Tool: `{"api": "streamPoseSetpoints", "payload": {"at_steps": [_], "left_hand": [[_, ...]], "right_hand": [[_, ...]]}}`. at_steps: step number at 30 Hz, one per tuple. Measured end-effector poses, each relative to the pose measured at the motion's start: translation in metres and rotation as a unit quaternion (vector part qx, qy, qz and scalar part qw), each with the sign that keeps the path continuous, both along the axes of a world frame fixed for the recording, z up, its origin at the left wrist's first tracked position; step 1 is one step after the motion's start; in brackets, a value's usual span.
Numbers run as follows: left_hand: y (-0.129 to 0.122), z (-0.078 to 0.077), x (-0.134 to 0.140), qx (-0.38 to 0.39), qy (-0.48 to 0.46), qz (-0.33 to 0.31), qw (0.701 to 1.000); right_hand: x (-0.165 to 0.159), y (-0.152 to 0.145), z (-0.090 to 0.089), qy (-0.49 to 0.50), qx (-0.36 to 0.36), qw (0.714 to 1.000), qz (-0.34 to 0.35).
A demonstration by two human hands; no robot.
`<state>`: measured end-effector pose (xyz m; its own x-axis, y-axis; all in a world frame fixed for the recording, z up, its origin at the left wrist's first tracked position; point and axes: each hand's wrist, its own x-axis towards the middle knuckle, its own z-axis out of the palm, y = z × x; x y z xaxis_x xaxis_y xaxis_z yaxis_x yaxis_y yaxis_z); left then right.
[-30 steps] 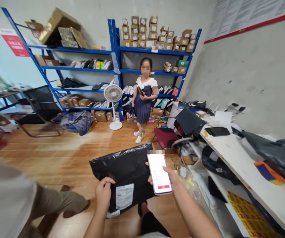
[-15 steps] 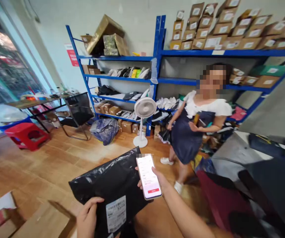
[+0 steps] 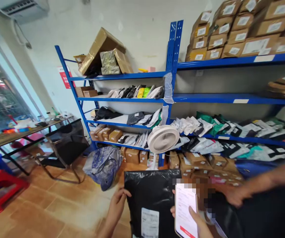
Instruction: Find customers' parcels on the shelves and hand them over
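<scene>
Open floor [image 3: 58,205] lies left; left hand [image 3: 116,202] pinches the black parcel [image 3: 149,195] edge, right hand [image 3: 199,223] wraps the phone [image 3: 185,211].

parcel stockroom. evidence: tall blue steel shelving racks [image 3: 173,99] above the hands, stacked with labelled brown cardboard cartons [image 3: 241,29] and flat plastic mailer bags [image 3: 207,127]; more small cartons [image 3: 132,155] on the floor beyond.
</scene>
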<state>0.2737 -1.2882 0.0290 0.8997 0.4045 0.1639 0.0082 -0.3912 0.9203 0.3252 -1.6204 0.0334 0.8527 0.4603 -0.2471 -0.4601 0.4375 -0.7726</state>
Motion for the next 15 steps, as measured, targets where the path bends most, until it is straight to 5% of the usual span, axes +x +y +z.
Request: {"api": "streamPoseSetpoints", "payload": {"at_steps": [6, 10, 13, 15], "left_hand": [[0.128, -0.052, 0.203, -0.211, 0.092, 0.111, 0.967], [0.189, -0.072, 0.285, -0.271, 0.183, 0.14, 0.935], [0.244, -0.091, 0.34, -0.317, 0.151, 0.131, 0.927], [0.294, -0.103, 0.383, -0.281, 0.11, 0.16, 0.94]], "right_hand": [[0.189, 0.151, -0.037, -0.041, -0.072, 0.996, -0.022], [0.302, 0.272, -0.017, -0.049, -0.011, 0.999, 0.017], [0.38, 0.354, 0.005, -0.056, 0.044, 0.997, 0.042], [0.43, 0.406, 0.013, -0.05, 0.061, 0.996, 0.051]]}}
